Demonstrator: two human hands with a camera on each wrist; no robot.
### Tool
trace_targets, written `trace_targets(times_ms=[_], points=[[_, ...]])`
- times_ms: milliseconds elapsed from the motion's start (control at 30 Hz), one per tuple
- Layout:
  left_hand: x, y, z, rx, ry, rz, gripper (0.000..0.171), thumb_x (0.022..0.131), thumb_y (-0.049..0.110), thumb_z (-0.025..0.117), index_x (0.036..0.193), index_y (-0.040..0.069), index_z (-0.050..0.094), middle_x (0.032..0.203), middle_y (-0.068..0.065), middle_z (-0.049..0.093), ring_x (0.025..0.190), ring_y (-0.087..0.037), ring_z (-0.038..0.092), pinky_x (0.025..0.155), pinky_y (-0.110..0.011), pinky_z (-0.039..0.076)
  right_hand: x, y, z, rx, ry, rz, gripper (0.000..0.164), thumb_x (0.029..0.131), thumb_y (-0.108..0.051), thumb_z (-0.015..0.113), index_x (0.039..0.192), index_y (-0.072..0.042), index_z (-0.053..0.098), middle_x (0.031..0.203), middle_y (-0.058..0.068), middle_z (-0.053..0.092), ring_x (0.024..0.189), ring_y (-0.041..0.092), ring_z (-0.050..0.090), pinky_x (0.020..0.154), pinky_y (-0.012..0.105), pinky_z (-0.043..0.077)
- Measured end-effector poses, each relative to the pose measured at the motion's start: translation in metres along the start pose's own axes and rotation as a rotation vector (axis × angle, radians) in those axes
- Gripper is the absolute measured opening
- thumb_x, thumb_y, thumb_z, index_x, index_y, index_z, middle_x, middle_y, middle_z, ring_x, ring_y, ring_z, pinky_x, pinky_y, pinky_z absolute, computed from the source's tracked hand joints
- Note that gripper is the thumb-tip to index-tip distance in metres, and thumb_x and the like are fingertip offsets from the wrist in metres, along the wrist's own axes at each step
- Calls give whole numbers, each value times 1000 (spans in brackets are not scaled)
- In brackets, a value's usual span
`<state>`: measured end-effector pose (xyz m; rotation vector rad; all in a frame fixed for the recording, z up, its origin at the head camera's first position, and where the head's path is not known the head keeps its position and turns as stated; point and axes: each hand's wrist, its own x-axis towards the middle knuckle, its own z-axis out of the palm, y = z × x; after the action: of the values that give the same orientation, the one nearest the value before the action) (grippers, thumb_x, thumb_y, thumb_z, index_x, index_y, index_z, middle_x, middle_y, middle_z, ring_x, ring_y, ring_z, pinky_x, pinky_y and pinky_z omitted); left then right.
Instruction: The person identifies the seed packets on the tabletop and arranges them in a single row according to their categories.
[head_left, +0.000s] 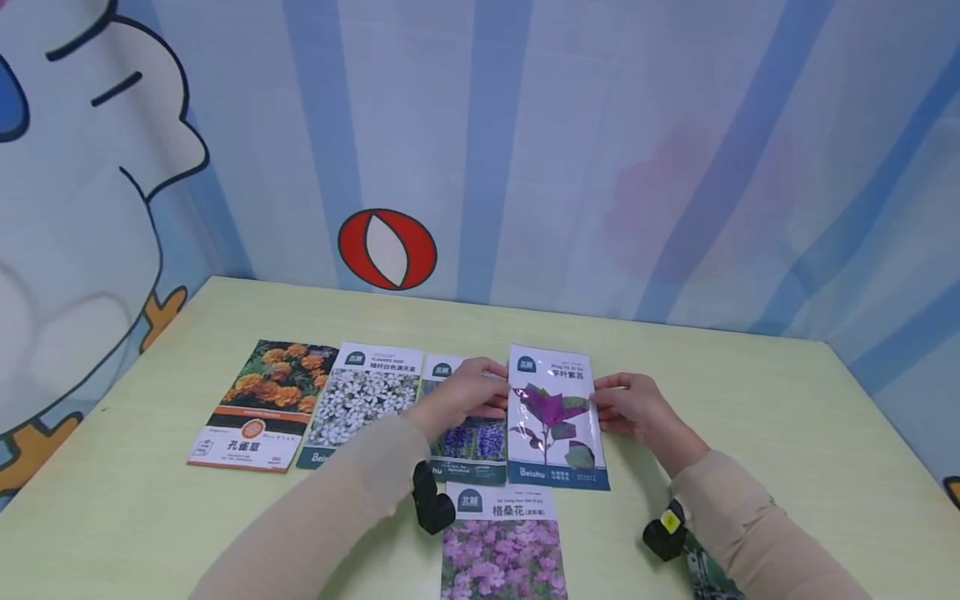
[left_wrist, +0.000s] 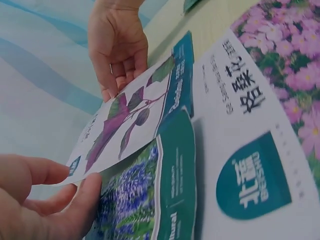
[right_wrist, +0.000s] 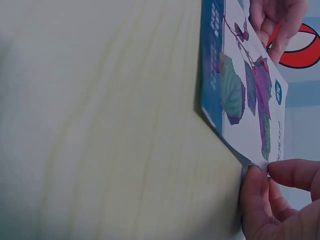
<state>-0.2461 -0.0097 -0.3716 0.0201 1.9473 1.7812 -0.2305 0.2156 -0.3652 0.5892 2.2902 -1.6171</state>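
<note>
The person's right hand (head_left: 636, 408) pinched the right edge of the purple-leaf packet (head_left: 555, 429); the left hand (head_left: 468, 390) was at its left edge, whether gripping I couldn't tell. The packet was beside the blue-flower packet (head_left: 474, 446), over the table (head_left: 750, 408).

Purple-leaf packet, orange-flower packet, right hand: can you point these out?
Purple-leaf packet (head_left: 553, 408), head view: on its printed purple leaf.
Orange-flower packet (head_left: 262, 412), head view: on its orange stripe.
Right hand (head_left: 636, 406), head view: on its back.

Five seed packets (head_left: 557, 417), one part-hidden green item (head_left: 708, 573), two hands (head_left: 472, 388), two wrist cameras (head_left: 432, 500) and one table (head_left: 750, 417) show.
</note>
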Motion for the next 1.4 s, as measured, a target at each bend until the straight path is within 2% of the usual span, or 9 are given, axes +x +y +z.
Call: trace_targets(times_ms=[133,233,433,633,800,1033,1233,1400], points=[[-2,3,-2,48,-34,9,37,92,-1,49,127,-9,43,90,-15,57,70,-16,55,68,-29,55,-1,-1,2,-31,31,2,31,91,-8,57,119,3,52,91,14,61,65,16,56,59,24,53],[-4,5,-2,69,-53,10,39,92,-1,47,129,-11,42,91,-15,57,68,-15,54,68,-29,55,-1,-1,3,-40,50,0,28,90,-7,58,116,4,53,88,13,60,63,16,55,57,24,53],[-6,8,-3,122,-41,36,36,92,-1,47,127,-11,46,91,-18,58,67,-15,54,67,-29,55,0,1,5,-37,63,-20,25,87,-2,56,111,5,53,76,8,57,58,13,52,51,23,51],[-11,16,-8,140,-44,36,35,91,-1,48,125,-8,49,87,-18,60,67,-16,57,66,-27,55,-4,3,1,-39,42,-25,29,87,-3,56,114,7,52,77,8,58,61,14,54,54,24,52],[-16,21,-19,175,-36,22,34,92,3,50,125,-6,50,93,-19,61,75,-20,61,67,-26,55,-8,6,-7,-30,13,-10,32,89,-4,55,118,7,50,77,8,57,62,15,54,56,25,53],[-26,16,-39,253,-65,34,31,92,5,51,122,-5,52,96,-19,62,78,-21,62,67,-27,55,-19,9,-16,-28,-27,5,34,90,-4,56,121,8,48,79,8,61,65,16,57,60,29,55],[-43,18,-60,356,-52,50,30,92,8,52,121,-2,53,98,-18,61,82,-23,62,74,-30,55,-31,14,-23,-33,-52,30,35,91,-8,56,121,8,47,83,10,62,67,17,59,62,30,55],[-65,23,-81,339,-107,20,35,94,10,53,125,-4,50,108,-20,60,90,-26,63,76,-31,54,-43,21,-31,-12,-82,55,37,93,-8,54,124,10,45,85,11,63,69,18,61,64,30,55]])
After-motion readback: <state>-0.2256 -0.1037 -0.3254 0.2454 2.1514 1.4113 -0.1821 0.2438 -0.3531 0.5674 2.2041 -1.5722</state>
